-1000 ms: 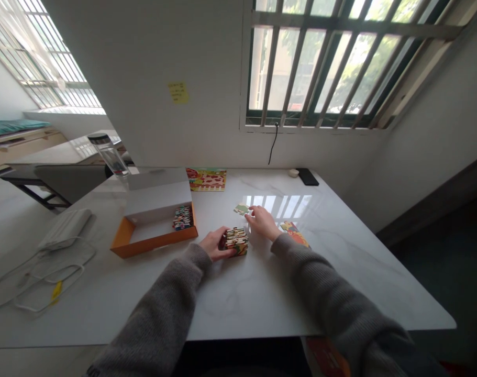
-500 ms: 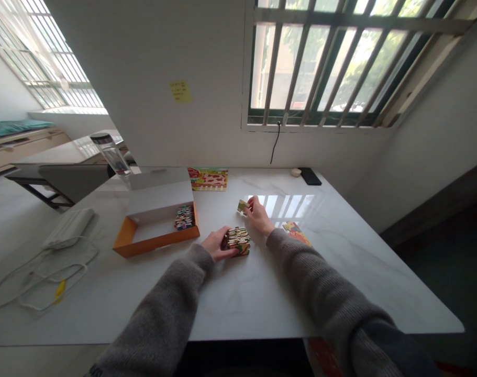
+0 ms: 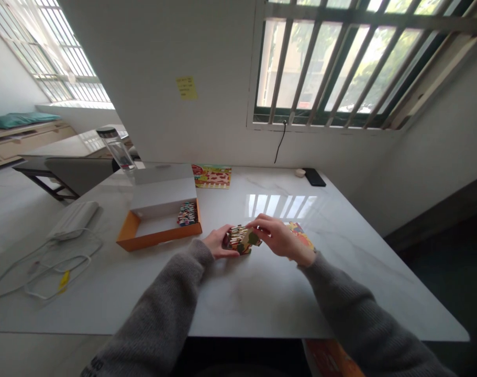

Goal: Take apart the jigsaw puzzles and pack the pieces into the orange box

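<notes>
My left hand [image 3: 218, 242] grips the side of a stack of wooden jigsaw pieces [image 3: 237, 240] on the white marble table [image 3: 262, 298]. My right hand [image 3: 276, 238] has come in from the right and pinches a green-and-brown puzzle piece [image 3: 253, 239], which rests against the top of the stack. Just beyond my right hand lies a colourful puzzle section [image 3: 300, 234], partly hidden by that hand. An open orange box [image 3: 159, 235] stands left of the stack, with a smaller stack of pieces [image 3: 187, 213] inside it.
A cartoon puzzle board [image 3: 211, 176] lies at the far table edge. Behind the box stands a clear bottle [image 3: 115, 149]. A white power adapter [image 3: 73, 220] and its cable [image 3: 61, 272] lie at the left. A phone [image 3: 314, 177] lies at the far right.
My right hand has carried the loose puzzle piece from the table onto the stack. The view has tilted slightly upward, and my left hand still holds the stack.
</notes>
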Motion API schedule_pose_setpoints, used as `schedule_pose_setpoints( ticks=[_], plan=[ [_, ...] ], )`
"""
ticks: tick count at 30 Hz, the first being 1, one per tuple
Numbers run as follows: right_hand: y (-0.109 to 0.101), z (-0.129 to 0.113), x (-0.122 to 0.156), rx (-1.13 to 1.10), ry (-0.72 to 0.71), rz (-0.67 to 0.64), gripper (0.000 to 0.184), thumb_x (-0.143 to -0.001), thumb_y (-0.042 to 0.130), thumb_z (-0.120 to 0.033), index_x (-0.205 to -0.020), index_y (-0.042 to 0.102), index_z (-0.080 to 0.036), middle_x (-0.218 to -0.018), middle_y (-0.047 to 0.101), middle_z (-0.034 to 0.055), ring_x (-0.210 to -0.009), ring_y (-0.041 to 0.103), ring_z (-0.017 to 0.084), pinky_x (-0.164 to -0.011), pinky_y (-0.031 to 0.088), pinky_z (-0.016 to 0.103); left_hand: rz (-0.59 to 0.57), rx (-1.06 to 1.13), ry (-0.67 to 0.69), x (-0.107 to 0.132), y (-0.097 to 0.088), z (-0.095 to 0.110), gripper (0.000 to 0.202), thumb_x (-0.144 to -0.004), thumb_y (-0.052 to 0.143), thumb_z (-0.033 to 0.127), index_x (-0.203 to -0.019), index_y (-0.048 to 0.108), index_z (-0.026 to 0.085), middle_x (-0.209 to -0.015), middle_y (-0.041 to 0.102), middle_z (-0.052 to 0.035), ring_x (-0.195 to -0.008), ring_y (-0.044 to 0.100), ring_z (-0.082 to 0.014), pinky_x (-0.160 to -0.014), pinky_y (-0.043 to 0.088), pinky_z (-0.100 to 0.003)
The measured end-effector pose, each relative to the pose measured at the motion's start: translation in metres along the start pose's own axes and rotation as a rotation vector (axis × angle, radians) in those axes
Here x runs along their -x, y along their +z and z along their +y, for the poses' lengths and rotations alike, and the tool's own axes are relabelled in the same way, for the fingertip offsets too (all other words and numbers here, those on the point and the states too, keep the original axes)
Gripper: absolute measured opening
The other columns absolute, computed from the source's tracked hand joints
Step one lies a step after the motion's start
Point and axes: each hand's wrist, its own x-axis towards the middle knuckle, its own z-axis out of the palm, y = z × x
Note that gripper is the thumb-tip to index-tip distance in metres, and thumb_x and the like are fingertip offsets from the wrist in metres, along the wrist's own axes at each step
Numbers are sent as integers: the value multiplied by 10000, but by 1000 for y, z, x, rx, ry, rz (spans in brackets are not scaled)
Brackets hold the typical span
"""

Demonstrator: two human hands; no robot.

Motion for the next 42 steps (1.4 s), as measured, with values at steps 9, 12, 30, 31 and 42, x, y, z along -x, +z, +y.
schedule_pose_setpoints(
  ticks=[9, 12, 30, 31, 42],
  plan=[
    [36, -16, 9, 293, -196, -165, 262, -955, 469, -126, -1107, 657, -227, -1017, 590, 70, -863, 563, 169, -786, 472, 299, -38, -18, 63, -1, -1, -8, 786, -583, 831, 445, -1233, 489, 165, -986, 654, -38, -783, 596, -176, -746, 514, -313],
    [27, -8, 14, 292, -136, -80, 260, -972, 465, -163, -1174, 615, -229, -1023, 591, 67, -879, 573, 169, -796, 478, 295, -22, -31, 67, -2, 3, -6, 652, -648, 785, 416, -1186, 511, 168, -925, 661, -26, -753, 599, -168, -729, 508, -300],
    [-37, 105, 66, 824, 258, 152, 135, -829, 522, -161, -941, 597, -163, -968, 505, 116, -959, 452, 280, -878, 418, 413, 7, 11, 52, -2, 9, -4, 597, -667, 751, 377, -1165, 504, 157, -895, 686, -54, -711, 611, -169, -679, 506, -297],
    [-37, 105, 66, 809, 263, 179, 138, -809, 517, -140, -930, 576, -167, -979, 481, 111, -944, 452, 272, -852, 432, 403, 4, 2, 53, -2, 9, -3, 599, -671, 749, 381, -1167, 501, 154, -898, 685, -54, -711, 612, -168, -680, 509, -299],
    [-33, 96, 66, 631, 77, 250, 331, -815, 406, 1, -1072, 533, -164, -1011, 482, 114, -971, 478, 260, -869, 486, 425, -7, -7, 52, -3, 10, 0, 598, -670, 747, 383, -1164, 497, 155, -905, 682, -47, -705, 616, -163, -670, 514, -299]
  ],
)
